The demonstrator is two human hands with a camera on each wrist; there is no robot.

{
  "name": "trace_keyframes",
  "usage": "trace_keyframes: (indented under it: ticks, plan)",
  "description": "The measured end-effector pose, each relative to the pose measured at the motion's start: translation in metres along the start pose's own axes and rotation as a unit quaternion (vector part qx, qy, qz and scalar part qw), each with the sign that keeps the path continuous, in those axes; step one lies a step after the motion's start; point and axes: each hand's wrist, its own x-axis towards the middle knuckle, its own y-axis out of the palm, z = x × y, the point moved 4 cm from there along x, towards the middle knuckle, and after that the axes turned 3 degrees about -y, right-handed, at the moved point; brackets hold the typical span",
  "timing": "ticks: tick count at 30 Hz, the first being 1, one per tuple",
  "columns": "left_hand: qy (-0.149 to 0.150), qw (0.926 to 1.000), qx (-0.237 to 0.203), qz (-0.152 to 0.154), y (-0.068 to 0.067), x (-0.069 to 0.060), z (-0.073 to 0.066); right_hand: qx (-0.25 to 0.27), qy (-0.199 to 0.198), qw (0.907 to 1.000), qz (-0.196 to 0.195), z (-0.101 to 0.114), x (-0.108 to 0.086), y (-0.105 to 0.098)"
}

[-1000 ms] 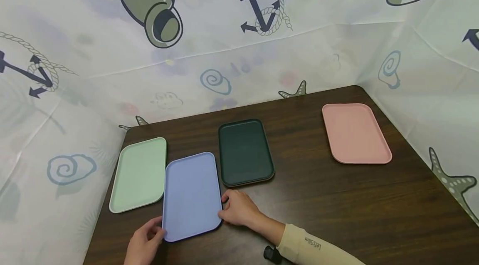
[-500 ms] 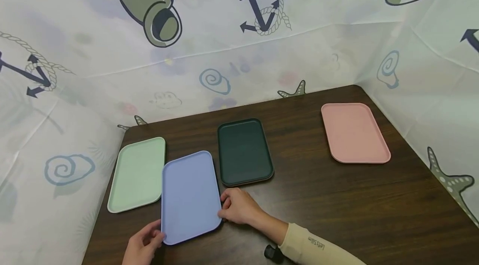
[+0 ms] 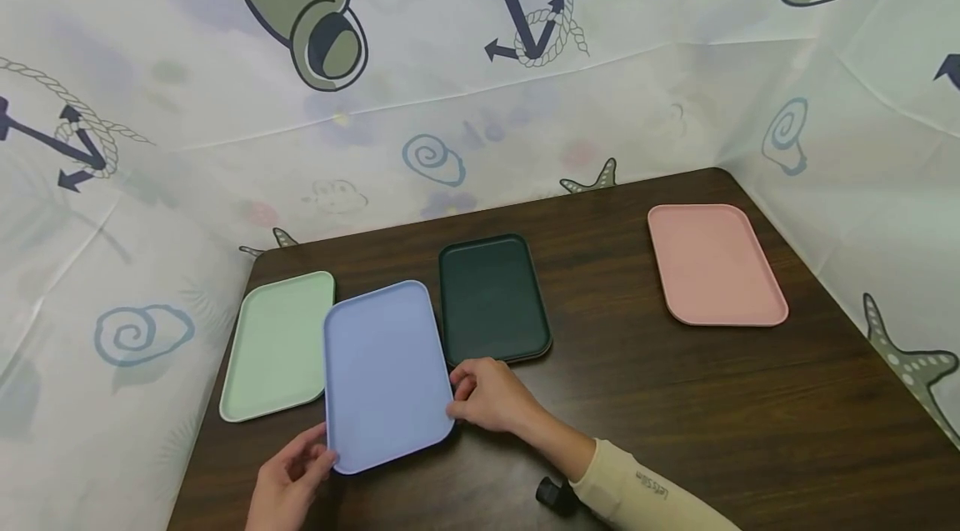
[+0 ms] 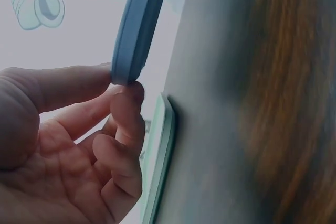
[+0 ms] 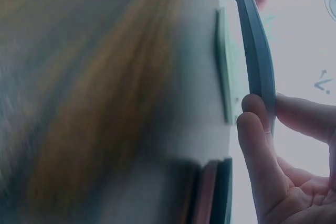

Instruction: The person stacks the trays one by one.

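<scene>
Both hands hold a blue tray (image 3: pixel 388 381) between them, raised off the table as the wrist views show. My left hand (image 3: pixel 288 481) pinches its lower left edge, thumb on one face and fingertips under the other. On the right edge, my right hand (image 3: pixel 495 399) pinches it the same way. A light green tray (image 3: pixel 273 348) lies to the left, partly covered in the head view by the blue one. Just behind and right is a dark green tray (image 3: pixel 495 293). Under it, the right wrist view shows a pink tray edge (image 5: pixel 206 192).
A pink tray (image 3: pixel 717 266) lies apart at the right of the dark wooden table (image 3: pixel 660 398). Patterned cloth (image 3: pixel 450 39) hangs behind and at both sides. A small black object (image 3: pixel 555 496) is near the right sleeve.
The blue tray has risen off the table with both hands and shifted slightly forward, now overlapping the edges of the light green tray and the dark green tray in the head view.
</scene>
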Motion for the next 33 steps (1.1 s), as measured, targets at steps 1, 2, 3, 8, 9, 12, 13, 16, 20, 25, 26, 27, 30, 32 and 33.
trace_keyframes:
  ticks: [1, 2, 3, 8, 9, 12, 13, 16, 20, 25, 26, 27, 30, 32, 33]
  plan:
    - [0.006, 1.0, -0.002, -0.002, 0.001, 0.0, -0.003, 0.004, 0.003, 1.0, -0.001, 0.0, 0.0, -0.003]
    - [0.013, 0.9999, -0.004, -0.003, 0.003, 0.0, -0.006, 0.008, 0.006, 0.9999, -0.002, -0.001, 0.0, -0.006]
    - [0.02, 0.9998, -0.007, -0.004, 0.005, 0.0, -0.009, 0.016, 0.01, 0.9998, -0.002, -0.002, 0.0, -0.008]
    - [0.041, 0.9989, -0.021, -0.011, 0.017, 0.003, -0.023, 0.03, 0.012, 0.9993, -0.019, -0.004, -0.001, -0.026]
    - [0.037, 0.9988, -0.03, -0.012, 0.021, 0.004, -0.026, 0.03, 0.012, 0.9992, -0.023, -0.005, -0.002, -0.031]
    - [0.03, 0.9972, -0.066, -0.017, 0.037, 0.008, -0.035, 0.031, 0.018, 0.9988, -0.034, -0.01, -0.003, -0.045]
    - [0.028, 0.9963, -0.079, -0.017, 0.042, 0.009, -0.038, 0.029, 0.021, 0.9987, -0.036, -0.012, -0.003, -0.05]
    - [0.037, 0.9938, -0.104, -0.016, 0.056, 0.013, -0.046, 0.033, 0.034, 0.9981, -0.04, -0.019, -0.005, -0.063]
    - [0.064, 0.9933, -0.096, 0.001, 0.07, 0.021, -0.056, 0.053, 0.048, 0.9966, -0.043, -0.029, -0.006, -0.077]
    - [0.111, 0.9918, -0.063, 0.011, 0.086, 0.032, -0.07, 0.086, 0.056, 0.9933, -0.053, -0.043, -0.008, -0.096]
    - [0.119, 0.9913, -0.055, 0.012, 0.089, 0.035, -0.072, 0.092, 0.057, 0.9926, -0.056, -0.045, -0.008, -0.1]
    - [0.127, 0.9908, -0.046, 0.012, 0.092, 0.038, -0.075, 0.099, 0.056, 0.9917, -0.06, -0.046, -0.009, -0.103]
    - [0.141, 0.9896, -0.027, 0.009, 0.1, 0.046, -0.081, 0.116, 0.06, 0.9891, -0.068, -0.052, -0.009, -0.111]
    - [0.145, 0.9894, -0.015, 0.005, 0.105, 0.05, -0.085, 0.124, 0.067, 0.9871, -0.076, -0.055, -0.008, -0.114]
    - [0.146, 0.9893, -0.012, 0.003, 0.107, 0.052, -0.087, 0.129, 0.071, 0.9859, -0.08, -0.057, -0.008, -0.116]
